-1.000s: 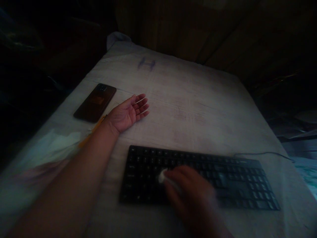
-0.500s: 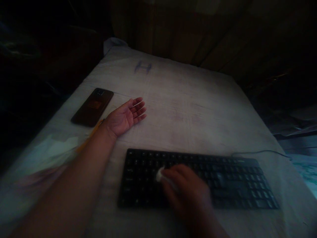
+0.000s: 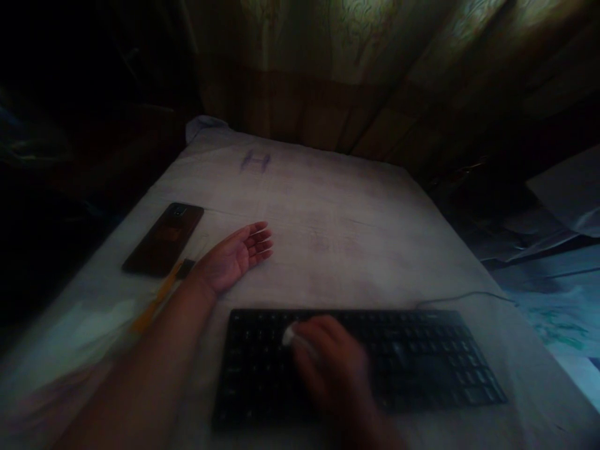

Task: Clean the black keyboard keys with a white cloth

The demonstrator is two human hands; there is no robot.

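Observation:
A black keyboard (image 3: pixel 422 356) lies across the near part of the cloth-covered table. Over its left half, my right hand (image 3: pixel 332 356) is closed on a small white wad (image 3: pixel 289 335), which touches or hovers just above the keys. Whether the wad is tissue or cotton I cannot make out, and the hand is slightly blurred. My left hand (image 3: pixel 237 256) rests palm up on the cloth behind the keyboard, fingers loosely spread and holding nothing. Left of it lies a dark phone (image 3: pixel 164 240), back side up.
Beside my left forearm lies a yellow strip (image 3: pixel 157 303) with a dark end. The keyboard's cable (image 3: pixel 469 295) runs off to the right over the pale tablecloth (image 3: pixel 356 212). A patterned curtain (image 3: pixel 328 75) hangs behind the table.
The view has tilted up, so everything sits lower and more of the curtain shows. My right hand stays over the keyboard's left half with the white wad; my left hand keeps its pose.

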